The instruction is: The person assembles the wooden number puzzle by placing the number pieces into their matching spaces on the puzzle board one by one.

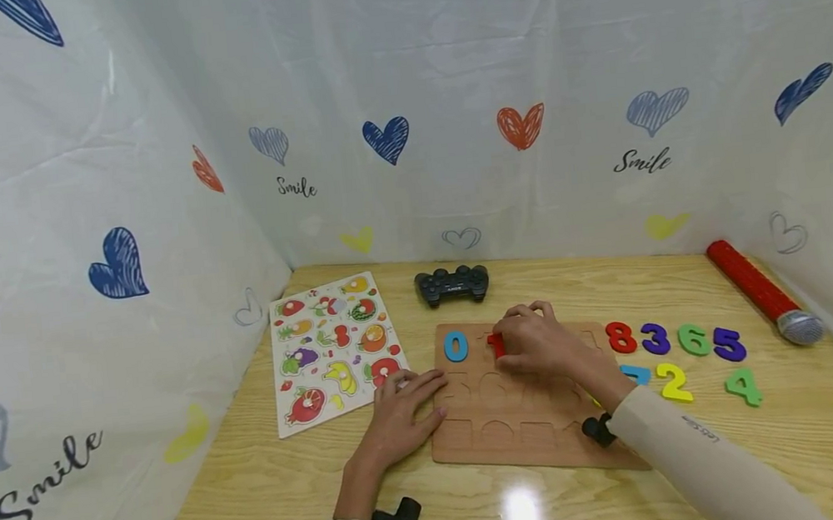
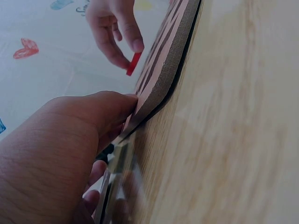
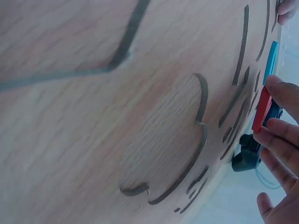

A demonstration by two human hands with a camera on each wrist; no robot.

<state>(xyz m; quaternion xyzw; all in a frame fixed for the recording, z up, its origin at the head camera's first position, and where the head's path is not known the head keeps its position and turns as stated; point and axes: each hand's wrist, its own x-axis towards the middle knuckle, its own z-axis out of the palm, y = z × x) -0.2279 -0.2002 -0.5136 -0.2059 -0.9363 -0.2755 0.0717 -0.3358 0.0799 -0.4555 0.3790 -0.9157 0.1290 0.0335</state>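
In the head view a wooden number puzzle board (image 1: 480, 448) lies on the table with shaped recesses. A blue 0 (image 1: 456, 346) sits in its top left recess. My right hand (image 1: 538, 344) pinches a red number 1 (image 1: 497, 345) between thumb and fingertips, over the top row beside the 0. The right wrist view shows this red piece (image 3: 262, 108) tilted at the board's surface. My left hand (image 1: 401, 416) rests at the board's left edge, fingers extended; in the left wrist view its thumb (image 2: 117, 105) touches the board's edge.
Right of the board lie several loose numbers, among them a red 8 (image 1: 621, 338), a yellow 2 (image 1: 674, 383) and a green 4 (image 1: 742, 387). A fruit puzzle board (image 1: 288, 415) lies left, a black game controller (image 1: 452, 285) behind, a red microphone (image 1: 762, 289) far right.
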